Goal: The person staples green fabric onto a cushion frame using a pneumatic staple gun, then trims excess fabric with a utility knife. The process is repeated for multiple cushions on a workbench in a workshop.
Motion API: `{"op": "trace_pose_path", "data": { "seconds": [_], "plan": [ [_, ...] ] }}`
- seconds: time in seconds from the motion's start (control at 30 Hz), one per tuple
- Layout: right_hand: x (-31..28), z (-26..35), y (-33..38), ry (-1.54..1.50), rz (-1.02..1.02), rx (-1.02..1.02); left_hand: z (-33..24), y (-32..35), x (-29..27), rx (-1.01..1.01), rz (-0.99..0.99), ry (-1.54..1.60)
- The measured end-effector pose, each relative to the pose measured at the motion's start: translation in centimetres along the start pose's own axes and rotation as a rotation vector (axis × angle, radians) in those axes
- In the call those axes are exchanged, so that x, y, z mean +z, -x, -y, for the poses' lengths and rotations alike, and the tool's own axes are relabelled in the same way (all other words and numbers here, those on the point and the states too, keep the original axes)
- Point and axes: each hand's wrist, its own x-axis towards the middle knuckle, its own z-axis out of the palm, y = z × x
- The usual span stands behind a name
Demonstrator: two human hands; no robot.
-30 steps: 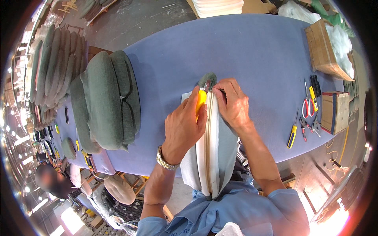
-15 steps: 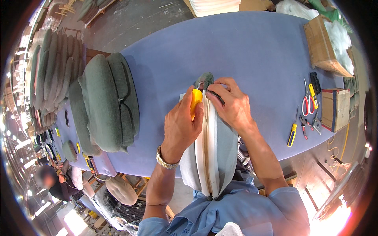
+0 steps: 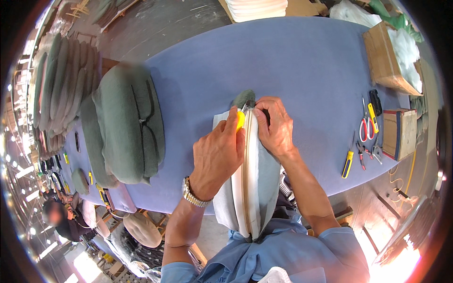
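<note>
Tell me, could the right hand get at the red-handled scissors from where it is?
Probably yes. The red-handled scissors lie in the open on the blue table, to the right of the right hand, with only bare tabletop between. But that hand is busy pinching the pale cushion.

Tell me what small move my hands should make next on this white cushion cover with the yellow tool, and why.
Probably draw the yellow tool a little further along the seam toward you. The left hand holds its tip at the far end of the white cushion cover, where the right hand pinches the edge by the green fabric, and the long seam behind looks untouched.
</note>
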Motion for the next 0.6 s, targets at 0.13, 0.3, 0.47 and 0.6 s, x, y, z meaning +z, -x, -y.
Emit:
{"op": "trace_pose_path", "data": {
  "seconds": [0.13,0.3,0.47,0.6],
  "plan": [
    [0.0,0.0,0.2,-0.018,0.000,0.038,-0.7,-0.2,-0.6,-0.035,0.057,-0.077],
    [0.0,-0.1,0.1,-0.039,-0.008,0.046,-1.4,-0.4,-1.3,-0.060,0.102,-0.130],
    [-0.1,-0.2,0.1,-0.044,0.005,0.058,-0.1,-0.9,-1.3,0.036,0.081,-0.035],
    [0.0,-0.2,0.1,-0.068,0.002,0.074,-0.1,-1.4,-1.6,0.031,0.110,0.012]
  ]
}}
